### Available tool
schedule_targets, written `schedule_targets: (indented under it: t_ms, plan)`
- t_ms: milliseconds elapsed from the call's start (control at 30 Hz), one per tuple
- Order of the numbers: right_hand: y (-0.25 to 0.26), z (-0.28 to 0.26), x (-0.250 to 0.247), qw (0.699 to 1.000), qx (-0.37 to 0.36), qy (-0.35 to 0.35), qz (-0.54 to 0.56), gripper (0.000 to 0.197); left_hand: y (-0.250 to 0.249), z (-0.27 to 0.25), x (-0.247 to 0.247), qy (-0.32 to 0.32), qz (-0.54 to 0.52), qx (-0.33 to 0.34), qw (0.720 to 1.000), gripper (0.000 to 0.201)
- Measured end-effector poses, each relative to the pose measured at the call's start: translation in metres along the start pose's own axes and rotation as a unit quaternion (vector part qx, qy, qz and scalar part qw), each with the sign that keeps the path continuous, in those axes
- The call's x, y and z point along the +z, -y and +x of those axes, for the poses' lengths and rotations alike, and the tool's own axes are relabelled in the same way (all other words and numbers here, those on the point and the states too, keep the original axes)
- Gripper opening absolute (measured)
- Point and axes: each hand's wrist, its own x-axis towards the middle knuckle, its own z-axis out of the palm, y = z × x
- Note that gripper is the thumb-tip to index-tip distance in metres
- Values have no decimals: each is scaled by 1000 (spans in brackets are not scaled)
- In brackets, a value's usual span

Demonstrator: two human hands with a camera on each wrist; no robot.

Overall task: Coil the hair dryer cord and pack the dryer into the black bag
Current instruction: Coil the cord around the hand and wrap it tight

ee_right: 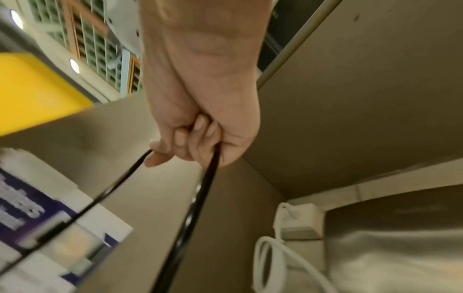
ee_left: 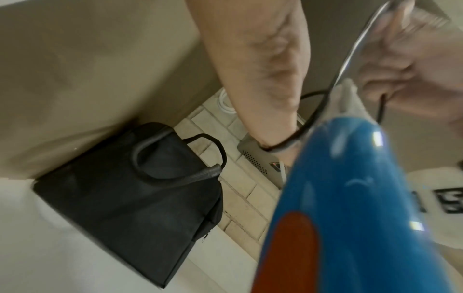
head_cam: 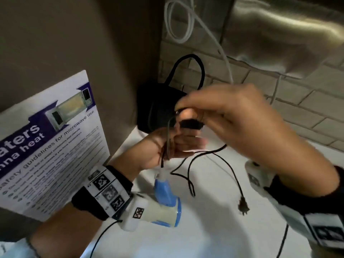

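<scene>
The blue hair dryer (head_cam: pixel 164 192) hangs by its cord just below my left hand (head_cam: pixel 163 146), its handle filling the left wrist view (ee_left: pixel 350 198). Loops of the black cord (ee_left: pixel 313 119) pass around my left hand (ee_left: pixel 263 69), which holds them. Above it, my right hand (head_cam: pixel 232 123) pinches a strand of the cord (ee_right: pixel 199 198) in curled fingers (ee_right: pixel 200 128). The slack trails over the white counter (head_cam: pixel 204 235) and ends in the plug (head_cam: pixel 243 205). The black bag (head_cam: pixel 156 108) stands in the back corner behind both hands; its handles (ee_left: pixel 180 158) are up.
A microwave safety poster (head_cam: pixel 46 146) leans against the left wall. A white cable (head_cam: pixel 178 21) hangs on the tiled wall beside a steel appliance (head_cam: pixel 279 34). Thin black wires run from both wrist cameras across the counter.
</scene>
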Motion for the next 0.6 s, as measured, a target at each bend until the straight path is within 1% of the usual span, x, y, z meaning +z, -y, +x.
schedule_targets:
  t_ms: [67, 167, 200, 300, 367, 433, 467, 500, 533, 567, 600]
  plan:
    - [-29, 17, -3, 997, 37, -61, -18, 21, -4, -1, -3, 25, -34, -39, 998, 52]
    - [-71, 32, 11, 992, 83, -91, -37, 21, -9, -9, -8, 74, -73, -49, 993, 56]
    - [-84, 34, 18, 990, 104, -89, -39, 23, -9, -12, -10, 89, -84, -51, 991, 56]
    - [-106, 38, 54, 986, 152, -54, -39, 27, -8, -20, -8, 151, -96, -49, 983, 54]
    - [-114, 33, 81, 984, 171, -11, -47, 30, -10, -23, -4, 175, -93, -51, 979, 51]
    - [-115, 24, 100, 982, 184, 25, -48, 35, -11, -25, -1, 180, -89, -46, 979, 46]
    - [-115, 20, 112, 978, 190, 66, -46, 34, -12, -26, 0, 179, -84, -37, 980, 43]
    - [-115, 11, 127, 966, 218, 125, -55, 26, -13, -27, 0, 181, -74, -25, 980, 40]
    - [-108, 13, 142, 940, 288, 123, -131, 17, -13, -27, 0, 181, -64, -11, 981, 38]
    - [-100, 9, 144, 896, 366, 208, -144, 22, -13, -27, 0, 176, -53, 3, 983, 38]
    - [-98, 1, 156, 879, 411, 112, -215, 29, -13, -27, 1, 167, -45, 18, 985, 39]
